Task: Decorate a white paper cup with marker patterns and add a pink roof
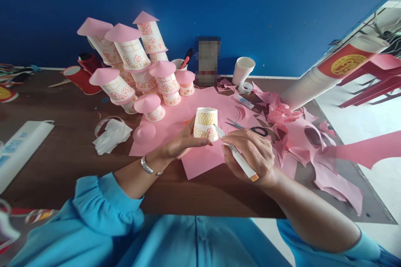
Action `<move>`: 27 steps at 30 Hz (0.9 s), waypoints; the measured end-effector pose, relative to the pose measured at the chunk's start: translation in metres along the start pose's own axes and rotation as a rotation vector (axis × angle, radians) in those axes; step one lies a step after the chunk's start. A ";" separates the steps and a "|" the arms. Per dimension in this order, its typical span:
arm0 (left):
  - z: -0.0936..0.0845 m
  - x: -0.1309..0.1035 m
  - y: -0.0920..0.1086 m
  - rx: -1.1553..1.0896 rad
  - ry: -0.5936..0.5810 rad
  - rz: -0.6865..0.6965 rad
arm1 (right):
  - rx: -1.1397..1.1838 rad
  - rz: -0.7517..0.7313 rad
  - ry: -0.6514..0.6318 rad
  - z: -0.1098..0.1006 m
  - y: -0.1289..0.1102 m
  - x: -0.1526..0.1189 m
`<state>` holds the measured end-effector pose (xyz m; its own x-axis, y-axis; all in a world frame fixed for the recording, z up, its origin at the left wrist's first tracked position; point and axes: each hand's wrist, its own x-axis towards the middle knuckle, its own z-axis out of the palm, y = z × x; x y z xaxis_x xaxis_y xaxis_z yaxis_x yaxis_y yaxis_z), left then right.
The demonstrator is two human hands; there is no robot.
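Observation:
A white paper cup [206, 124], upside down, carries a yellow crosshatched patch and red and yellow flower drawings. Fingers of my left hand [183, 142] wrap round its left side and lower edge. My right hand [250, 154] grips a white marker [240, 162] with an orange end; its tip meets the cup's right side. Pink paper [200, 162] lies beneath both hands. Behind and left stand several decorated cup towers [134, 56] with pink cone roofs. A loose pink cone [144, 132] rests on the paper.
Scissors [250, 128], a glue tube [243, 101], a tape roll [246, 87] and a white cup [243, 70] are beyond my right hand. Pink scraps [313, 146] and a long cup stack [328, 75] lie right. Crumpled white paper [112, 135] and red cups [82, 79] are left.

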<state>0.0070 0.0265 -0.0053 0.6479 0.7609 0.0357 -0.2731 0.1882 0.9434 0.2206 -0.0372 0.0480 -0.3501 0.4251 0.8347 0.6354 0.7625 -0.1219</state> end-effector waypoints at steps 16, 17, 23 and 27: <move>0.003 0.002 0.004 0.009 0.012 -0.001 | -0.014 -0.014 0.015 0.000 0.001 -0.001; 0.004 0.002 0.004 0.005 0.016 -0.004 | -0.023 -0.021 0.021 0.000 0.002 -0.002; 0.006 0.001 0.000 0.037 0.091 -0.002 | -0.023 0.038 -0.022 0.006 0.012 -0.012; 0.009 0.000 0.002 0.086 0.127 0.015 | 0.025 0.166 -0.058 0.011 0.016 -0.015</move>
<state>0.0130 0.0209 -0.0006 0.5476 0.8366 0.0137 -0.2166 0.1260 0.9681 0.2286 -0.0265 0.0277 -0.2812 0.5728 0.7700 0.6709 0.6910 -0.2690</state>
